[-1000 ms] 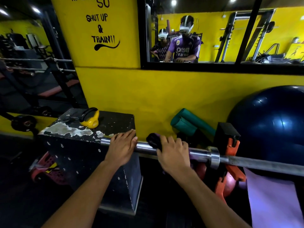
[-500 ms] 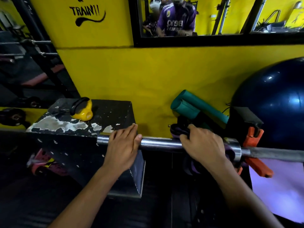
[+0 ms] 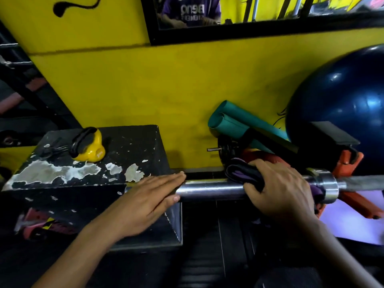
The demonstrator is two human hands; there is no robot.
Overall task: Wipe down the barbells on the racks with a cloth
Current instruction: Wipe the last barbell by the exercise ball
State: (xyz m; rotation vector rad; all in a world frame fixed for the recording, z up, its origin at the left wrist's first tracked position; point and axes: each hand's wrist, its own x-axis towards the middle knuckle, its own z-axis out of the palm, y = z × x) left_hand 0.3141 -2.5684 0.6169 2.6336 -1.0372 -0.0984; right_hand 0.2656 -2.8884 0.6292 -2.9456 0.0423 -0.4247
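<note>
Steel barbell (image 3: pixel 209 189) lay across the rack, heavy, rigid and likely slick, while your left hand (image 3: pixel 145 196) rested flat, fingers straight, on its sleeve and your right hand (image 3: pixel 282 190) gripped the soft cloth (image 3: pixel 243 173) round it near the collar.

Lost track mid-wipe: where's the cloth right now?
In the head view, right of centre: the right hand grips the cloth around the barbell sleeve, near its collar.
</note>
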